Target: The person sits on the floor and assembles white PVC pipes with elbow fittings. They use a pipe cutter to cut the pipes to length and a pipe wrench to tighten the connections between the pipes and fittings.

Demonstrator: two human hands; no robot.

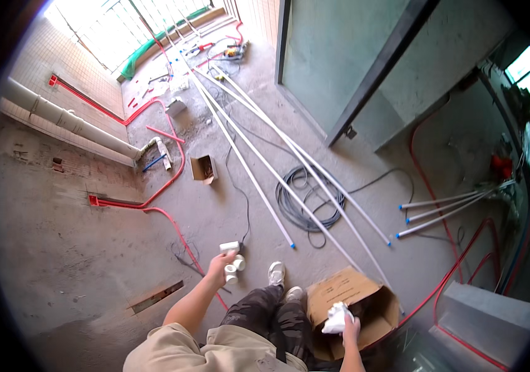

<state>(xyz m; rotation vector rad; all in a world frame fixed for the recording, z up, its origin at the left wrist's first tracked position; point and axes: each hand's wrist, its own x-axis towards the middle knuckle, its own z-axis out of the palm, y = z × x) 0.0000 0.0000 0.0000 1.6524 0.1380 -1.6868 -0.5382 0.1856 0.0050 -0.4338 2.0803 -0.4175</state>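
My left hand (220, 268) is held out over the concrete floor, gripping several white plastic pipe fittings (232, 259). My right hand (350, 327) is down at an open cardboard box (381, 304) by my right foot, closed on a crumpled white bag (335, 318). The box's inside is dark and its contents are hidden. My white shoes (276, 274) stand between the two hands.
Long white pipes (265, 158) lie across the floor ahead, beside a coil of black cable (305, 204). Red conduits (172, 217) run along the floor and walls. A small open box (203, 167) sits farther off. A grey block (491, 319) lies at right.
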